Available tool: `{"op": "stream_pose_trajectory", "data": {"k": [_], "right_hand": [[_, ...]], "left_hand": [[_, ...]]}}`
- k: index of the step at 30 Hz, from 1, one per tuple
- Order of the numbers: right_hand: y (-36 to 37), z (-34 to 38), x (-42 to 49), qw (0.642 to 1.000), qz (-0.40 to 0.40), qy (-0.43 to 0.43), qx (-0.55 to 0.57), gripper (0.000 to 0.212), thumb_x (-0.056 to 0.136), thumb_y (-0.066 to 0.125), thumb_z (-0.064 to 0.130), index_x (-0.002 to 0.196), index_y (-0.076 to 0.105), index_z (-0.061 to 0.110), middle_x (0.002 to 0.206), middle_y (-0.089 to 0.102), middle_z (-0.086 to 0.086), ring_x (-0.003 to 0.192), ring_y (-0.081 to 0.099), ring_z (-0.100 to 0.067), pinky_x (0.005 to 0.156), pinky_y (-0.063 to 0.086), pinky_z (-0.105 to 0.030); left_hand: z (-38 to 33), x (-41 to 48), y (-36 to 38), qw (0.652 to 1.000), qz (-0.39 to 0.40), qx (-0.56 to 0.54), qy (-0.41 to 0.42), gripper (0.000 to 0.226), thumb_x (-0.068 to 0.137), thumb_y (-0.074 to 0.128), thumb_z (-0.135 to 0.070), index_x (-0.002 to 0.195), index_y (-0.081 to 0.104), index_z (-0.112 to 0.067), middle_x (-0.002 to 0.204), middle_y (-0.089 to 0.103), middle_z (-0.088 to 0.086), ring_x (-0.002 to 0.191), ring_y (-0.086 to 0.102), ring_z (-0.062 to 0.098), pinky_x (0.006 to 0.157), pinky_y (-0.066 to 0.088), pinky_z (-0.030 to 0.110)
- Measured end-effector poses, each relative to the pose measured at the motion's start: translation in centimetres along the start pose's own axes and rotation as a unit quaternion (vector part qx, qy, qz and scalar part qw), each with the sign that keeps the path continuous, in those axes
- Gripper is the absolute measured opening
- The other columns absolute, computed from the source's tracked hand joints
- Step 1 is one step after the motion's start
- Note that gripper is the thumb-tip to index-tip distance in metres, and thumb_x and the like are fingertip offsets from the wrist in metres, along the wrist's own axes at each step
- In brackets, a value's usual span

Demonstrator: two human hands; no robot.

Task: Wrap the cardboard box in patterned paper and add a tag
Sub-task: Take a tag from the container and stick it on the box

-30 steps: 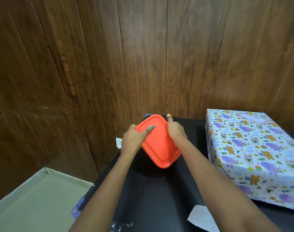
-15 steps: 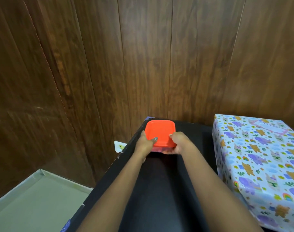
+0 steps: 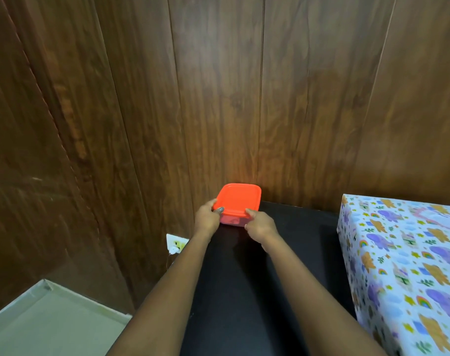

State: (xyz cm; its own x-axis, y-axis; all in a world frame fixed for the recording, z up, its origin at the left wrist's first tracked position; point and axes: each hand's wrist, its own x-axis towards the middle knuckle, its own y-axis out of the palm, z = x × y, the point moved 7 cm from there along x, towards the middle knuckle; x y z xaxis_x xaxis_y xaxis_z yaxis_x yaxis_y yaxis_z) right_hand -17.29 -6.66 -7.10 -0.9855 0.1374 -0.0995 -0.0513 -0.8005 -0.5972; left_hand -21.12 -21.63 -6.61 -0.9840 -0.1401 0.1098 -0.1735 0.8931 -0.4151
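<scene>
A small square container with an orange-red lid (image 3: pixel 238 199) sits at the far corner of the black table (image 3: pixel 244 291), close to the wooden wall. My left hand (image 3: pixel 206 220) grips its near left corner, thumb on the lid edge. My right hand (image 3: pixel 260 225) grips its near right corner, thumb on the lid rim. The box wrapped in patterned animal paper (image 3: pixel 403 265) stands on the table at the right, apart from both hands; a pink tag (image 3: pixel 435 216) lies on its top.
Dark wood panelling (image 3: pixel 218 98) closes off the back and left. A white wall socket with a plug (image 3: pixel 176 244) sits low on the wall left of the table. A pale floor (image 3: pixel 47 327) lies at the lower left.
The lid went from tilted in the air to lying flat on the container, and both hands moved the container away toward the wall corner. The view has shifted closer.
</scene>
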Motion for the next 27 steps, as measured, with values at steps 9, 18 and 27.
{"op": "stream_pose_trajectory", "data": {"k": [9, 18, 27], "right_hand": [[-0.1, 0.1, 0.3, 1.000, -0.011, -0.007, 0.011, 0.053, 0.094, 0.044, 0.009, 0.144, 0.037, 0.025, 0.147, 0.040, -0.006, 0.132, 0.040, -0.025, 0.110, 0.034, -0.035], [-6.4, 2.2, -6.9, 0.961, -0.144, 0.012, 0.237, 0.029, 0.087, 0.042, 0.003, 0.092, 0.065, 0.021, 0.110, 0.067, -0.007, 0.100, 0.063, -0.025, 0.089, 0.053, -0.044], [-16.4, 1.3, -19.6, 0.951, -0.171, -0.052, 0.254, 0.031, 0.088, 0.038, 0.000, 0.070, 0.056, 0.017, 0.076, 0.060, -0.007, 0.059, 0.056, -0.016, 0.054, 0.043, -0.024]], "left_hand": [[-0.5, 0.0, -0.5, 0.999, -0.006, 0.040, 0.004, 0.039, 0.097, 0.047, -0.012, 0.136, 0.049, -0.010, 0.135, 0.053, 0.008, 0.124, 0.049, 0.023, 0.101, 0.036, 0.029], [-7.8, -6.6, -2.5, 0.996, -0.002, -0.035, 0.086, 0.025, 0.090, 0.047, 0.003, 0.105, 0.066, -0.004, 0.108, 0.066, 0.008, 0.096, 0.058, 0.016, 0.077, 0.042, 0.022], [-16.8, -20.0, 0.3, 0.976, 0.133, -0.121, 0.125, 0.016, 0.094, 0.047, -0.005, 0.101, 0.060, -0.011, 0.085, 0.063, -0.001, 0.073, 0.056, 0.008, 0.056, 0.041, 0.011]]}}
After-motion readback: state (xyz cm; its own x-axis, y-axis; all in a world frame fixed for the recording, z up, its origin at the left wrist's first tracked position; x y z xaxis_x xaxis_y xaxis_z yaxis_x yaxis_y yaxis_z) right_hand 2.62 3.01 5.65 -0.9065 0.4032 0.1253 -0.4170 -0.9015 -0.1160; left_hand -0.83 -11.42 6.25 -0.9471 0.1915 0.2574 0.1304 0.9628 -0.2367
